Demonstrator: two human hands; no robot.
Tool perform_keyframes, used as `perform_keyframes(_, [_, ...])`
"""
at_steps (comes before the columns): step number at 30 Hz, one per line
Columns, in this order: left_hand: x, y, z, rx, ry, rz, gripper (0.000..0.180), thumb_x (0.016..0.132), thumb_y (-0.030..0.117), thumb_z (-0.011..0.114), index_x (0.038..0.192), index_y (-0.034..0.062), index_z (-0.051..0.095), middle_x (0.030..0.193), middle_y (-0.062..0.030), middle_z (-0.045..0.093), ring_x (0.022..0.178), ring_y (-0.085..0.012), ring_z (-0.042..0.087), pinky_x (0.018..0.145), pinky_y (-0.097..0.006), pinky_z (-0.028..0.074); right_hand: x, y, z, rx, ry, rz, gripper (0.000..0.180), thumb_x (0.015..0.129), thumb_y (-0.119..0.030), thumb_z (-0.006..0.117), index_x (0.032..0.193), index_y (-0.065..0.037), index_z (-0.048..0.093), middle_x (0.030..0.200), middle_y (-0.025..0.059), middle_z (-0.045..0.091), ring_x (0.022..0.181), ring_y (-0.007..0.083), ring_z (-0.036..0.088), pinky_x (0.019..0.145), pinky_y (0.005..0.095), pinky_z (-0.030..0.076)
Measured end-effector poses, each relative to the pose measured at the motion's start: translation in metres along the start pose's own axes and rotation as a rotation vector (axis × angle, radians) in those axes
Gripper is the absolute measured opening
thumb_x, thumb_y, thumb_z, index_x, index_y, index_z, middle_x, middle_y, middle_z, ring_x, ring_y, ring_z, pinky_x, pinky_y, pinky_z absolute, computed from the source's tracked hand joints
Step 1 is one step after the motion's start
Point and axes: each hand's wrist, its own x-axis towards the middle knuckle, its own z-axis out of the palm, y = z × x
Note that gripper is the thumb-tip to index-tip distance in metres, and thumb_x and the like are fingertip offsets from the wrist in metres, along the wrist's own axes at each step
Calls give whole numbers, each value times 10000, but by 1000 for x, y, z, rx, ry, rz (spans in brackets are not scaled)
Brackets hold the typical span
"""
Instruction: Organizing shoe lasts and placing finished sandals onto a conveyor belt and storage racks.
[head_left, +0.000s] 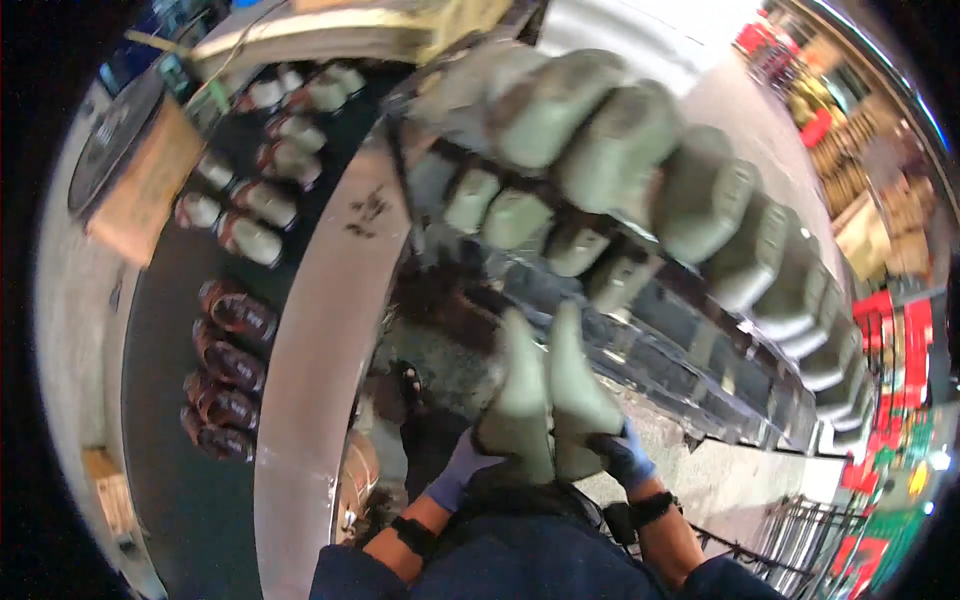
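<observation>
Two grey-green shoe lasts point(522, 385) point(578, 385) are held side by side in front of my body, their narrow toes pointing away from me. My left hand point(468, 466), in a bluish glove with dark fingers, is closed round the heel end of the left last. Gripping the right last at its heel end is my right hand point(622, 456), gloved the same way. The lasts touch or nearly touch along their inner sides. Just beyond their toes stands a dark metal rack point(660, 320), with smaller lasts point(515, 218) on its lower tier.
Large grey-green lasts point(705, 195) line the rack's upper tier, curving off to the right. On the left runs a dark belt point(165, 400) bearing brown shoes point(238, 310) and shoes on lasts point(250, 238). A cardboard box point(150, 190) sits at its far left edge.
</observation>
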Motion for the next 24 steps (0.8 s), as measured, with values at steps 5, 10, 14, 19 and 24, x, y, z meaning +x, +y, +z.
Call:
perform_keyframes(5, [76,90,162,-545,-464,-446,618,668,-32,727,1233,15,481,1143,-111,582,1000,-184,589,839,-328,513,-66,-18,-100,8,479,-574,389,773,-131,612,1135,-4,556,1107,134,576,1014,235,562,880,341,459])
perform_keyframes(10, [192,110,262,156,-307,-20,385,726,81,703,1079,4,570,953,-98,661,848,-219,644,735,-339,509,12,-102,-162,73,564,-611,252,828,-126,611,1014,43,629,949,74,656,829,180,608,805,275,476])
perform_keyframes(14, [224,97,279,419,-240,243,313,738,166,697,989,-3,615,919,-130,670,853,-241,638,756,-364,491,70,-100,-207,-393,689,-523,322,857,-146,600,1114,46,577,1054,115,631,862,194,596,796,306,471])
perform_keyframes(19, [152,56,121,309,-118,263,332,794,132,636,1101,14,594,1033,-162,646,914,-219,630,795,-362,482,31,-45,-79,-526,870,-696,412,922,-92,488,1295,73,427,1282,172,506,1140,233,503,998,324,375])
perform_keyframes(24, [-4,39,-151,533,592,-152,496,787,213,617,1243,44,518,1145,-133,608,1054,-237,581,912,-351,449,104,14,117,-514,-143,-263,440,879,-87,558,1294,21,459,1259,117,540,1044,195,574,929,314,435])
